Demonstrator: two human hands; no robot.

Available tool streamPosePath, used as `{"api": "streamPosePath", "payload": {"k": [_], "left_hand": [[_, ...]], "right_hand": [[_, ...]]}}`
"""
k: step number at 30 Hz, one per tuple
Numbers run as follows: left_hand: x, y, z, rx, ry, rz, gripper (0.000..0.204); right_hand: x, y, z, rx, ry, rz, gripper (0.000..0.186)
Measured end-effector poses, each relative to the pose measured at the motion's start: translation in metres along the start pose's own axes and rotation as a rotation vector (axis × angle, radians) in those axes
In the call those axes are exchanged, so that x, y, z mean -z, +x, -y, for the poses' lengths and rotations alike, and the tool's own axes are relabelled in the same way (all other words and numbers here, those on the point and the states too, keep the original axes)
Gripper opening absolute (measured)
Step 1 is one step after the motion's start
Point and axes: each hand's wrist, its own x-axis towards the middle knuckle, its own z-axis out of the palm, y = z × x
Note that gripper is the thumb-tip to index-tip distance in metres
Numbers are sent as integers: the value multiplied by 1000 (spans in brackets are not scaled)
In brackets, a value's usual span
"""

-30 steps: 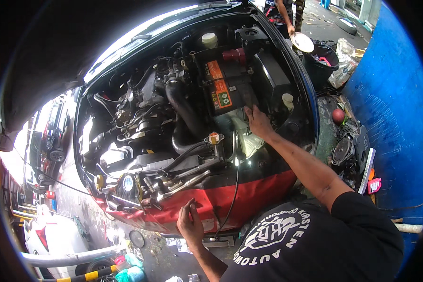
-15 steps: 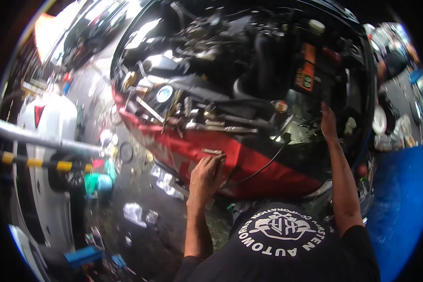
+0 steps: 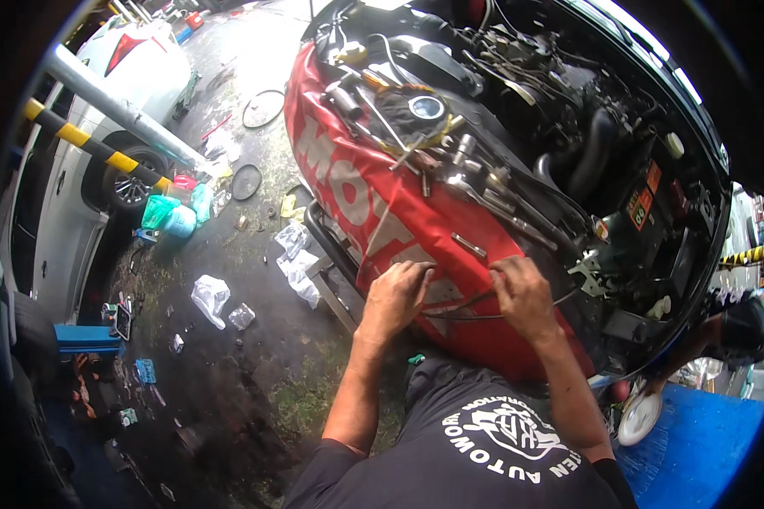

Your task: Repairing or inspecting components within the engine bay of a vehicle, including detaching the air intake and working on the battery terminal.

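My left hand [image 3: 396, 295] is over the near part of a red fender cover [image 3: 369, 222], its fingers curled together. Whatever they may hold is hidden. My right hand [image 3: 526, 297] is bent at the cover's right side, fingertips pressed together beside a thin black cable [image 3: 458, 318]. That cable passes below the fingers, and I cannot make out what is in them. Just beyond both hands lies a short metal rod-like piece [image 3: 469, 245], touched by neither. Farther up the cover are a ratchet-like metal tool [image 3: 530, 227], sockets [image 3: 464, 150] and a T-shaped wrench [image 3: 382, 123].
An open engine bay [image 3: 526, 76] with a black battery [image 3: 645, 212] fills the upper right. At left stand a white car [image 3: 148, 72], a grey pole [image 3: 115, 106] and a yellow-black striped bar [image 3: 93, 144]. Plastic bags [image 3: 210, 299] litter the floor. A blue panel [image 3: 705, 441] lies lower right.
My right hand has come back from the battery area to the red cover, near my left hand. The view has turned, bringing more of the floor at left into sight.
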Motion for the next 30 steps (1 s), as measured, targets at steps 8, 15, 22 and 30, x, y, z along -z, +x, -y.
{"api": "streamPosePath", "payload": {"k": [8, 15, 22, 30], "left_hand": [[20, 105, 50, -1, -205, -242, 19], [29, 211, 114, 35, -1, -499, 22], [50, 229, 144, 292, -87, -512, 33], [76, 269, 238, 526, 200, -440, 33]], "right_hand": [[-31, 3, 30, -66, -10, 255, 18], [-18, -3, 30, -292, -48, 322, 20], [-12, 37, 31, -213, 38, 178, 20], [-39, 82, 41, -50, 45, 277, 15]]}}
